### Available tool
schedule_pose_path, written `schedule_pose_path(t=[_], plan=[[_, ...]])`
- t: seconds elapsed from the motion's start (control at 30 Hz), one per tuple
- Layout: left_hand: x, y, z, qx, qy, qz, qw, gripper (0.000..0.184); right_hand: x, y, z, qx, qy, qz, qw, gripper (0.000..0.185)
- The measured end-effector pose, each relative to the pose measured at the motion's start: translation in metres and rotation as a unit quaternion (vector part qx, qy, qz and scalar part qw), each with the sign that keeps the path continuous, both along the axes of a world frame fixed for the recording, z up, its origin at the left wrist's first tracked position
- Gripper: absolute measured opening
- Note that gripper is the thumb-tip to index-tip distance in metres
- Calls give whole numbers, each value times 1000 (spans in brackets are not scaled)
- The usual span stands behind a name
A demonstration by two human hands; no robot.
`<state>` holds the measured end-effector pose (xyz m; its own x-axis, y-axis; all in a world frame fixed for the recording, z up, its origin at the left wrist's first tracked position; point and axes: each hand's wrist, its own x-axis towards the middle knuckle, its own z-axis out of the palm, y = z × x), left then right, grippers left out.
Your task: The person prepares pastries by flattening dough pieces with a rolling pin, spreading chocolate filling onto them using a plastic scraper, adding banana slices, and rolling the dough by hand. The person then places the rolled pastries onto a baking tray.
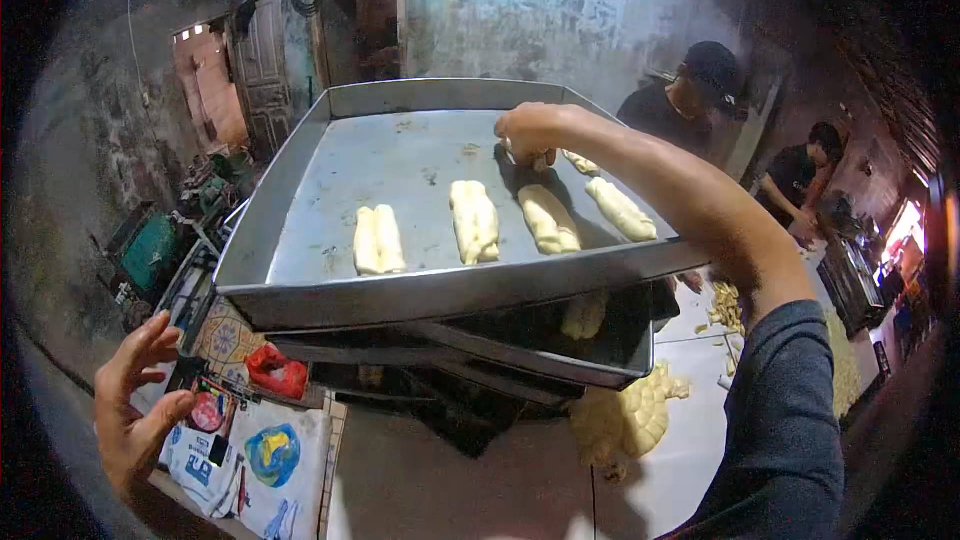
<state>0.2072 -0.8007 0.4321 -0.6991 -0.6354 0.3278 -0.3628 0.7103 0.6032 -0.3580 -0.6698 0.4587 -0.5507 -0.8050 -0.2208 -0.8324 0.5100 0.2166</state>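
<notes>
A large metal tray (370, 155) lies on top of a stack of trays. Four pale dough pieces rest along its near side, among them one at the left (379, 240), one in the middle (474, 223) and one farther right (549, 220). My right hand (530, 133) reaches over the tray's far right part, fingers curled down; what they hold, if anything, is hidden. Beside it is another dough piece (580, 162). At the lower left, my left hand (143, 395) is raised off the tray with its fingers apart and nothing in them.
Below, a lower tray (590, 365) juts out to the right. Braided dough (645, 410) lies on the white tiled surface (700, 440). Left are a red plastic bag (277, 372) and printed packaging (205, 465). Two people (690, 95) (800, 175) are at the right.
</notes>
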Motion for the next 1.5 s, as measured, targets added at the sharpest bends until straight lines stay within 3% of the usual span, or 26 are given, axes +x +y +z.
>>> schedule_pose_path(t=[0.2, 0.23, 0.33, 0.43, 0.53, 0.67, 0.7, 0.8, 0.83, 0.93, 0.97, 1.07, 1.1, 1.2, 1.27, 1.33, 1.4, 1.5], plan=[[35, 4, -13, 29, -19, 32, 999, 81, 5, 10, 10, -140, -224, -153, 952, 50], [40, 9, -17, 23, -40, 84, 995, 80, -4, 7, 2, -137, -151, -116, 972, 47], [53, 2, -27, 50, -30, 46, 997, 81, -33, 1, -19, -124, -4, -40, 991, 39], [57, 6, -35, 78, -29, 80, 993, 79, 6, 16, 8, -115, -32, -78, 990, 32], [67, 1, -50, 93, -20, 81, 992, 77, -7, 14, -9, -148, 173, 33, 973, 33], [79, -5, -64, 104, -55, 76, 990, 75, 17, 13, -8, -99, 113, 18, 988, 21], [79, -7, -66, 107, -64, 77, 989, 75, 30, 13, -1, -110, 46, -67, 991, 24], [73, -2, -66, 127, -69, 81, 986, 74, 48, 13, 17, -88, 58, -96, 990, 22], [73, -4, -70, 134, -63, 87, 985, 73, 25, 15, 13, 16, 155, 47, 987, 27], [73, -11, -81, 126, -41, 77, 988, 71, 30, 10, -1, -77, 156, -15, 985, 28], [73, -12, -84, 124, -43, 86, 988, 71, 31, 10, 2, -56, 137, -46, 988, 35], [70, -14, -88, 138, -46, 94, 985, 71, 48, 24, 25, -140, 27, -91, 986, 44], [70, -14, -90, 142, -46, 96, 984, 71, 35, 26, 28, -143, 3, -58, 988, 50], [76, -22, -105, 121, -32, 95, 988, 73, 5, 16, 19, -157, -58, -95, 981, 48], [77, -27, -114, 124, -30, 99, 987, 75, -21, 17, 11, -128, -219, -78, 964, 47], [75, -30, -117, 155, -43, 109, 981, 76, -35, 4, -7, -125, -86, -5, 988, 36], [79, -39, -132, 142, -18, 85, 986, 78, -16, 4, -5, -174, -15, -39, 984, 31], [75, -36, -133, 153, -19, 86, 984, 78, -9, 7, -2, -204, -10, -99, 974, 28]])
